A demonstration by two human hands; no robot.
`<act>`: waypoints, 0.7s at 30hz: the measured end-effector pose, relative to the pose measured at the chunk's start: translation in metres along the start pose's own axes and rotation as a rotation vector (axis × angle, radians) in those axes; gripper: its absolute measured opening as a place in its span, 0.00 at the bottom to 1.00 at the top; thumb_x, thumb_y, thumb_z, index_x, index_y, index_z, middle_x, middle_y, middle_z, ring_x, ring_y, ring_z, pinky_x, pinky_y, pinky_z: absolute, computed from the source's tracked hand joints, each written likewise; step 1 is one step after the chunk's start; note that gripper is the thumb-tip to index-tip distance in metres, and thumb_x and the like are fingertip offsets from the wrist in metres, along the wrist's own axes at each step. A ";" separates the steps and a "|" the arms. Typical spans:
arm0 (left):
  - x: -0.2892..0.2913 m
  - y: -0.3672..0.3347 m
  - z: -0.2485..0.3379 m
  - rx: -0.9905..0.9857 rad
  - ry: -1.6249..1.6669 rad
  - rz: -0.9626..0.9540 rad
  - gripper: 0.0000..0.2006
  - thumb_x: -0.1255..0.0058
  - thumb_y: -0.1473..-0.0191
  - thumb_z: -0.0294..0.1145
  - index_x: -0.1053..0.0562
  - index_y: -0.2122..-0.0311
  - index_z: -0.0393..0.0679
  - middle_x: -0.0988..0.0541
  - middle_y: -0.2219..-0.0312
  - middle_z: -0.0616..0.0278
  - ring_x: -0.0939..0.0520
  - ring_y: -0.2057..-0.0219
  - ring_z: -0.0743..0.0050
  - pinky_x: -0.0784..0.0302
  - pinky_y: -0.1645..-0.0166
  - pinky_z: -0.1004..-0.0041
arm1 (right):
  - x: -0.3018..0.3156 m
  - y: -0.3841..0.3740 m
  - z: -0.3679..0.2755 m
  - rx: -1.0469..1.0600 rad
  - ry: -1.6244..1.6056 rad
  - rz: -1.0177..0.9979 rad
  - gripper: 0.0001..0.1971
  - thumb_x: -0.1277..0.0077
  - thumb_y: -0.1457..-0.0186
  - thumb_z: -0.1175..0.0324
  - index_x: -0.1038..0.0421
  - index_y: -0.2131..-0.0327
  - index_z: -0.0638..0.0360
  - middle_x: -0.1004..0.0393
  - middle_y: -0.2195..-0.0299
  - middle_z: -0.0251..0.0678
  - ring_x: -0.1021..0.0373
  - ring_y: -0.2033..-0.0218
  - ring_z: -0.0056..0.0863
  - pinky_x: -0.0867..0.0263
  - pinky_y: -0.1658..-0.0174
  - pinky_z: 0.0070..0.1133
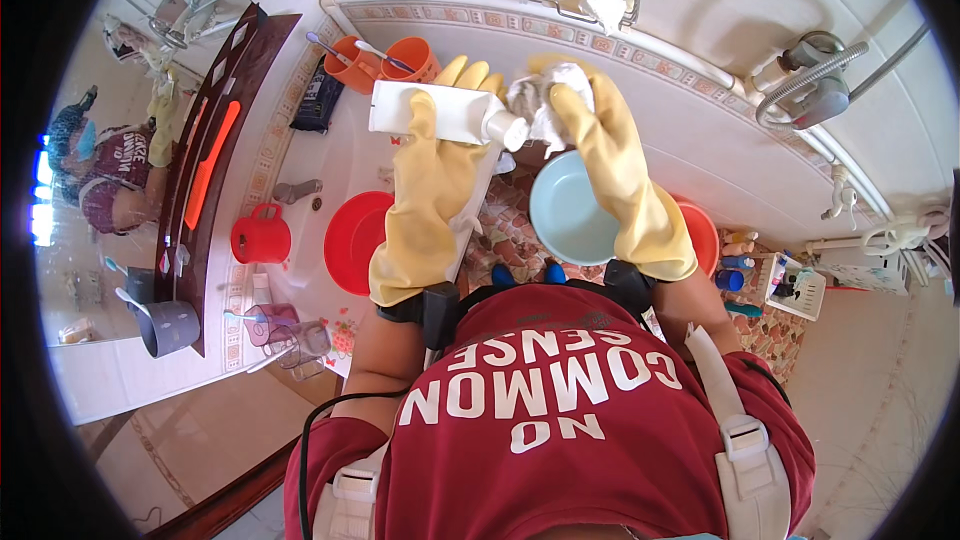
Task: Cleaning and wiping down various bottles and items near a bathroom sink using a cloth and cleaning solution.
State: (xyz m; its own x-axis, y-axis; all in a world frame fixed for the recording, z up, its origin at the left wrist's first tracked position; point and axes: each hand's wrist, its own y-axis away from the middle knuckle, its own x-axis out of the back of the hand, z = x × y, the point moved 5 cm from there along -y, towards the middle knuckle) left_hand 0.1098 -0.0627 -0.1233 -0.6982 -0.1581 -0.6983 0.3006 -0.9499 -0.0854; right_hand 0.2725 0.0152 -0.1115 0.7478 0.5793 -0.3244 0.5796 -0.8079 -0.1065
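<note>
My left hand (430, 175), in a yellow rubber glove, is closed around a white squeeze tube (458, 116). The tube lies sideways, its round cap end toward the right and its flat end toward the left. My right hand (610, 135), gloved the same way, grips a crumpled white cloth (540, 112) close beside the cap end. Behind the left hand stand two orange mugs (412, 52) with toothbrushes in them. Below the hands are a red basin (352, 240) at the left and a pale blue basin (565, 210) on the floor.
A red mug (262, 236) and a tap (297, 191) are at the sink on the left. An orange comb (212, 165) rests on a dark shelf by the mirror (100, 200). A shower fitting (815, 90) projects from the right wall. Bottles and a white basket (790, 285) stand at right.
</note>
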 end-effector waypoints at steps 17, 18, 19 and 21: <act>0.020 0.010 0.008 0.140 0.154 0.285 0.27 0.64 0.29 0.48 0.38 0.34 0.39 0.28 0.40 0.47 0.27 0.39 0.55 0.29 0.36 0.60 | 0.015 -0.010 -0.025 -0.020 0.166 -0.074 0.24 0.35 0.49 0.77 0.27 0.47 0.63 0.22 0.57 0.34 0.27 0.57 0.21 0.30 0.52 0.20; 0.036 0.010 0.018 0.082 0.084 0.297 0.28 0.64 0.29 0.49 0.37 0.34 0.40 0.28 0.40 0.47 0.27 0.39 0.55 0.29 0.36 0.59 | 0.018 -0.009 -0.025 -0.078 0.162 -0.106 0.23 0.36 0.48 0.76 0.27 0.47 0.64 0.22 0.55 0.36 0.26 0.55 0.24 0.29 0.49 0.22; 0.038 0.006 0.028 0.047 -0.183 0.294 0.28 0.64 0.29 0.51 0.34 0.36 0.40 0.25 0.43 0.47 0.23 0.42 0.54 0.28 0.37 0.61 | 0.022 -0.010 -0.028 -0.050 0.187 -0.120 0.23 0.36 0.49 0.76 0.27 0.47 0.64 0.21 0.56 0.37 0.25 0.55 0.25 0.29 0.49 0.23; 0.031 0.009 0.033 0.187 -0.392 0.178 0.27 0.63 0.29 0.50 0.32 0.37 0.39 0.22 0.46 0.49 0.21 0.45 0.55 0.27 0.39 0.62 | 0.025 -0.010 -0.032 -0.066 0.190 -0.164 0.24 0.36 0.50 0.76 0.27 0.47 0.64 0.21 0.56 0.37 0.25 0.55 0.25 0.29 0.49 0.24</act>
State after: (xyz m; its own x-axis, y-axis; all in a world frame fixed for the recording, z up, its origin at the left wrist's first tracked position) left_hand 0.0697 -0.0848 -0.1224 -0.8498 -0.3788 -0.3665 0.3410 -0.9253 0.1657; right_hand 0.2956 0.0415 -0.0886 0.6857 0.7172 -0.1244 0.7136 -0.6960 -0.0796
